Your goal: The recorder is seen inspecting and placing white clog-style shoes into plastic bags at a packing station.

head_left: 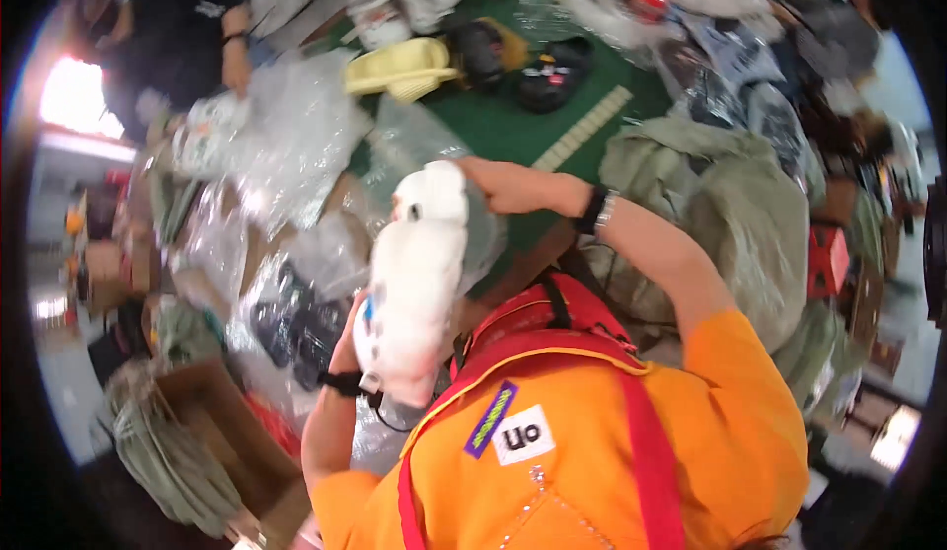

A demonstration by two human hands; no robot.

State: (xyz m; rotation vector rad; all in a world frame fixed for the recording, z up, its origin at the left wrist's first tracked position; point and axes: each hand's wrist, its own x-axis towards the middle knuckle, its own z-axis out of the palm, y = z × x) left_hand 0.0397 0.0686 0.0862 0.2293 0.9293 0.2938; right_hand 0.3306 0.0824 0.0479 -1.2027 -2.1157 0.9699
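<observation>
In front of my chest is a white slipper, held lengthwise, with a second rounded white piece at its far end. My left hand grips its near left side; the fingers are mostly hidden beneath it. My right hand is closed at the far right end, its fingertips partly hidden by the white footwear. Clear plastic film shows along the right side, below that hand. On the green tabletop beyond lie a yellow slipper and black clogs.
Clear plastic bags pile up on the left, beside a co-worker's hand. An open cardboard box stands at the lower left. Grey-green sacks bulge on the right, near a red stool. White footwear lies at the back.
</observation>
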